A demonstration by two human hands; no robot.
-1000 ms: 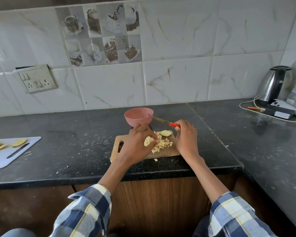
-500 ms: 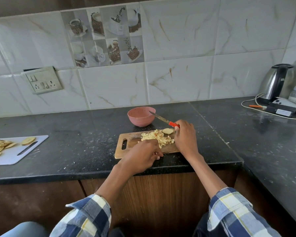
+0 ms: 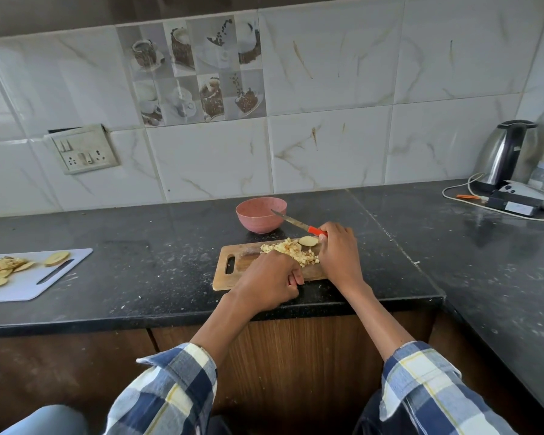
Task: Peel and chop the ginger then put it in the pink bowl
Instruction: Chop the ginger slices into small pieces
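In the head view, a wooden board [image 3: 245, 265] lies on the black counter [image 3: 139, 277], close to its front edge. A pile of chopped ginger [image 3: 291, 251] sits on the far right part of the board, with one uncut ginger slice [image 3: 308, 241] just beyond it, at the far edge. The pink bowl [image 3: 259, 215] stands on the counter just behind the board; nothing can be made out inside it.

The right hand [image 3: 339, 255] grips a knife [image 3: 299, 222] by its orange handle, fingers curled round it. The blade points up and left, its tip over the bowl's right rim. This hand is beside the pile, on the board's right end.

The left hand [image 3: 264, 284] is over the near edge of the board, its fingers curled inward. Whether it holds anything, I cannot tell.

Far left, a white board [image 3: 29, 287] carries ginger peels [image 3: 0, 270]. Far right, a kettle [image 3: 506, 152] stands by the tiled wall [image 3: 327, 120], with a white cable [image 3: 453, 196] around it.
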